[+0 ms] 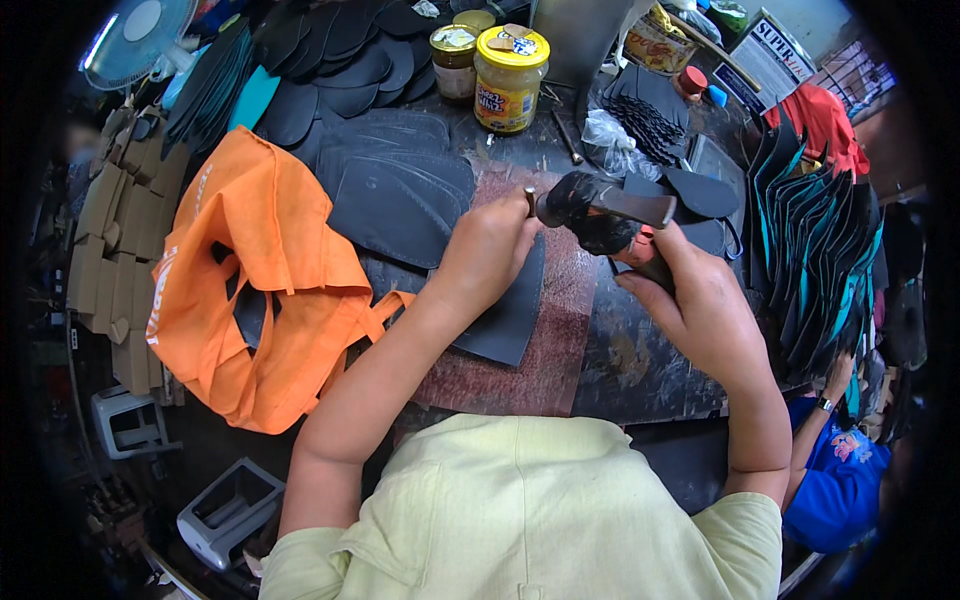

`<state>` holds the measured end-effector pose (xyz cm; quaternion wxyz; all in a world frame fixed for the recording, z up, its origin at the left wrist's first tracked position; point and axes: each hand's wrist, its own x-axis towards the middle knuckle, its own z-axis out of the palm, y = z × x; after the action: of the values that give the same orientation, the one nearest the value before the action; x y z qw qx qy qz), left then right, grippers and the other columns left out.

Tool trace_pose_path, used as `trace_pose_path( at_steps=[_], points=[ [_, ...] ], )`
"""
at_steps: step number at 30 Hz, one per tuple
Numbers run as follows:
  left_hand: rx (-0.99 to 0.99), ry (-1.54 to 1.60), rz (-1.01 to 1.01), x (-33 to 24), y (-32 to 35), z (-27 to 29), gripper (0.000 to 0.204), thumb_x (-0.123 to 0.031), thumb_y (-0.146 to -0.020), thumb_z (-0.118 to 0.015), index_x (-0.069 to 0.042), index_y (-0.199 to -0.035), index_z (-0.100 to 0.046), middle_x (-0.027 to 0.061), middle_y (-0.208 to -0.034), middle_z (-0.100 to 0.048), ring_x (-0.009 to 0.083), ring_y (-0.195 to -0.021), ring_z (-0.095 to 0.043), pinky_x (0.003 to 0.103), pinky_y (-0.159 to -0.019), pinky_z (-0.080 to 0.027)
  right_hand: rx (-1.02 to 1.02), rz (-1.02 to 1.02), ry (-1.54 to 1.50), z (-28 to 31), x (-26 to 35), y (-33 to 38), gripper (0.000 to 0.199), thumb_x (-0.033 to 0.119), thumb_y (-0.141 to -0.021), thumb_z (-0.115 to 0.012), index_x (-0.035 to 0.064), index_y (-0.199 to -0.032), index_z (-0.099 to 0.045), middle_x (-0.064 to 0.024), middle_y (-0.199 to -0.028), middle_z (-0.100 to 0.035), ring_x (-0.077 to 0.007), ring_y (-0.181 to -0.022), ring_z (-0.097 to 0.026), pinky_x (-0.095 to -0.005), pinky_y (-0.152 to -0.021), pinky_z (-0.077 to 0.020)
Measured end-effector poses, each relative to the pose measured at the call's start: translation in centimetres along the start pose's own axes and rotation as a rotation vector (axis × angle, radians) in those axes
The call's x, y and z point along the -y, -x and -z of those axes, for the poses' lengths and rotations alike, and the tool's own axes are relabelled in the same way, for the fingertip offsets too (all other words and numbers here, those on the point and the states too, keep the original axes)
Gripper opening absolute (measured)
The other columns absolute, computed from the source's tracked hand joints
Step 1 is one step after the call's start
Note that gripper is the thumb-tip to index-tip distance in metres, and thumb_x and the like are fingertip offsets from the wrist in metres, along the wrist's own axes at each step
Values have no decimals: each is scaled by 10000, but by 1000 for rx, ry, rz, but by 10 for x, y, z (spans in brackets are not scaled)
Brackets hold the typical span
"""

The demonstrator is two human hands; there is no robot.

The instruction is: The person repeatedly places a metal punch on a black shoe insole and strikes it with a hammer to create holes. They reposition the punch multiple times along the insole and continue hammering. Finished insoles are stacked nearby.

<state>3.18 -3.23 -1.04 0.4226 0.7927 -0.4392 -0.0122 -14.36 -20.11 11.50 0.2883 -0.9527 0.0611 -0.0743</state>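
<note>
My left hand (487, 248) is closed around a short metal punch (530, 203), its end poking up above the fingers. Below that hand lies a black sole-shaped sheet (510, 320) on a worn reddish-brown mat (555, 355). In my right hand (712, 305) is a hammer (610, 207) with black wrapping about its head, the fingers closed round the handle. The hammer's face is right beside the top of the punch; whether they touch I cannot tell. The punch's lower end is hidden by my left hand.
Stitched black pieces (400, 190) lie stacked ahead. An orange cloth bag (290, 270) rests at left. A yellow-lidded jar (510, 85) and a brown jar (455, 65) stand at the back. Black-and-teal sheets (810, 250) line the right side, near another person's blue sleeve (840, 480).
</note>
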Motion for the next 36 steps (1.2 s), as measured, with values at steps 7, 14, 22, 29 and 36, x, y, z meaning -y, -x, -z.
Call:
trace_pose_path(
  at_steps=[7,14,22,29,36],
  points=[
    [77,77,60,-2,-5,6,218,-165,-953,-723,31,-961,-629,254,-851,-697,452,-824,-688,517,-734,-535,-173,13,-194,16,9,13,497,68,-891,-781,-34,-1318,-547,-186,-1010,-728,-343,-931,-745,-365,-818,-561],
    [59,33,-82,-1,-3,1,188,-143,-940,-718,26,-969,-641,235,-905,-688,441,-878,-683,504,-764,-540,-361,215,-529,-15,2,14,480,233,-1013,-709,-37,-1345,-493,-134,-951,-661,-187,-735,-643,-306,-649,-527],
    [64,79,6,-4,0,2,159,-114,-953,-703,25,-969,-628,246,-853,-688,447,-834,-683,501,-739,-543,-44,-1,-64,6,6,8,428,95,-904,-771,-14,-1266,-572,-232,-1000,-704,-432,-923,-707,-415,-804,-550],
    [74,42,-60,1,0,5,193,-157,-964,-703,27,-960,-642,232,-863,-698,432,-836,-691,496,-742,-539,-420,251,-535,5,10,21,538,180,-1023,-640,-38,-1462,-417,-73,-911,-601,-83,-624,-548,-211,-553,-454],
    [16,52,-148,-4,7,-2,190,-149,-951,-716,34,-956,-666,221,-878,-697,420,-824,-687,478,-740,-541,46,-16,54,-9,2,1,483,108,-906,-769,-4,-1313,-533,-245,-976,-682,-459,-908,-691,-443,-791,-558]
  ],
)
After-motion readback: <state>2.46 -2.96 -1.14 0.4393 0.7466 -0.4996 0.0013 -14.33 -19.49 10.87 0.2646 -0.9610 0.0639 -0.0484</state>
